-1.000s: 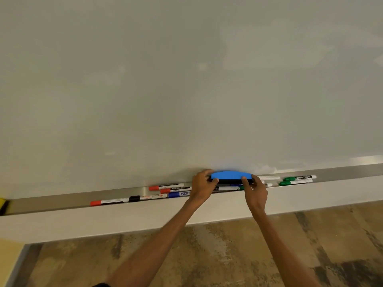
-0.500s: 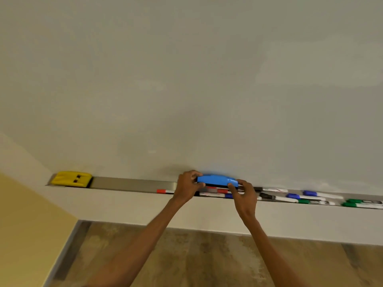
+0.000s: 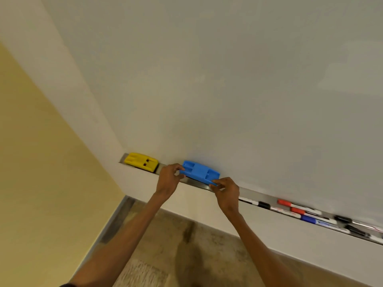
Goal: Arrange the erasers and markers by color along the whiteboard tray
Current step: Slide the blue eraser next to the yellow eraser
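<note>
Both hands are gripping the blue eraser (image 3: 200, 172), left hand (image 3: 168, 180) and right hand (image 3: 226, 191) at its ends, just above the whiteboard tray (image 3: 199, 184), near the yellow eraser (image 3: 141, 160) at the tray's left end. Markers (image 3: 306, 212) farther right along the tray are lying mixed, seemingly unsorted.

The tray (image 3: 255, 194) and its far markers (image 3: 356, 229) run off the right edge.

Tray (image 3: 246, 191): metal ledge under the whiteboard
Left end: yellow eraser (image 3: 141, 161) laid flat
Right stretch: red (image 3: 290, 204), blue (image 3: 315, 220), black markers (image 3: 343, 219) clustered lengthwise
</note>
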